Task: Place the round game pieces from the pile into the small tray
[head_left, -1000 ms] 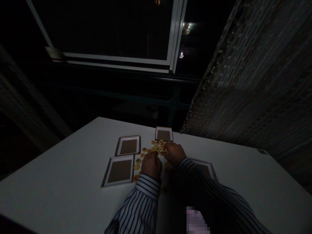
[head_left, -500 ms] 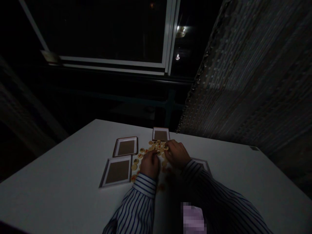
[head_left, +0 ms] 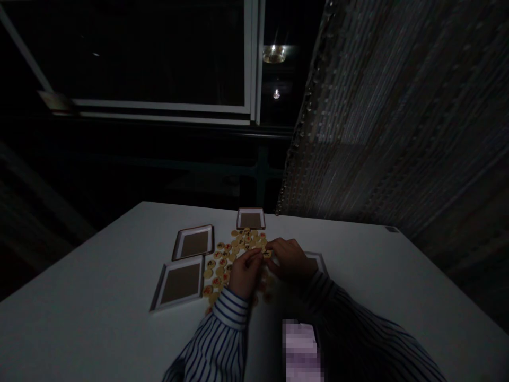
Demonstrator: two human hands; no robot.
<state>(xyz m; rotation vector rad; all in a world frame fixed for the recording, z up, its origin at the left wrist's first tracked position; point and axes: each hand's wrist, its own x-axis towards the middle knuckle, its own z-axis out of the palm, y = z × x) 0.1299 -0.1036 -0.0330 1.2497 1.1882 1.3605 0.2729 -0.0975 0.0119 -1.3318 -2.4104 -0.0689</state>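
Several round pale-yellow game discs (head_left: 234, 249) with red or black marks lie scattered on a white table (head_left: 99, 297). My left hand (head_left: 243, 274) rests among them with its fingers curled and pinched at one disc (head_left: 265, 254). My right hand (head_left: 289, 258) meets it from the right, fingers closed on the same disc. Both arms wear striped sleeves. The light is very dim.
Square brown trays with white rims surround the discs: one at the near left (head_left: 178, 283), one behind it (head_left: 193, 242), a small one at the back (head_left: 250, 218), one partly hidden under my right wrist (head_left: 319, 260). A beaded curtain (head_left: 397, 116) hangs right; a dark window behind.
The camera view has shifted, so everything sits further left. My hands have drawn closer together and now pinch one disc between them, a little nearer to me than before.
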